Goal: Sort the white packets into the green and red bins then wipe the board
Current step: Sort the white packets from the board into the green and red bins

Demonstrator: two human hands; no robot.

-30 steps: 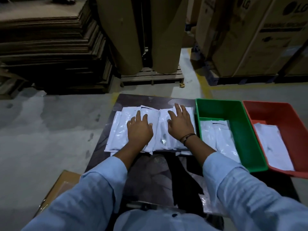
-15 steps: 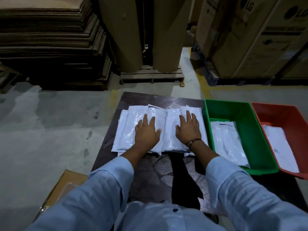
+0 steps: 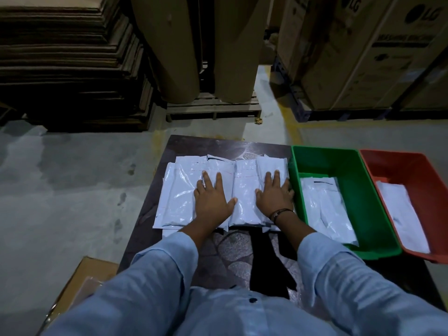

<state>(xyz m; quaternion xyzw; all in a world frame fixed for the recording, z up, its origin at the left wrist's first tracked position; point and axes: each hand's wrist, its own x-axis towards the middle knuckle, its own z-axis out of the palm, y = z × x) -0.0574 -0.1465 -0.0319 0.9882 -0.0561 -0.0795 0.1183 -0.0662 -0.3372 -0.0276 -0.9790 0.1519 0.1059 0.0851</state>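
White packets (image 3: 174, 197) still overlap in a glossy, crinkled row on the dark board (image 3: 194, 146). My left hand (image 3: 211, 202) and right hand (image 3: 274, 197) stay pressed flat on them, fingers straight, gripping nothing. The right hand has edged nearer the green bin (image 3: 327, 161).

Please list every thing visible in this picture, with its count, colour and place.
board: one, dark patterned, before the person
green bin: one, green, at the board's right
red bin: one, red, right of green bin
loose packets: several overlapping, white, on the board
binned packets: at least two, white, in green bin
packet: at least one, white, in red bin
cardboard rolls: two, brown, upright behind the board
flat cardboard stack: one, brown, back left
large cartons: several, brown, back right
cardboard box: one, brown, lower left
left grip: one, flat on loose packets
right grip: one, flat on loose packets
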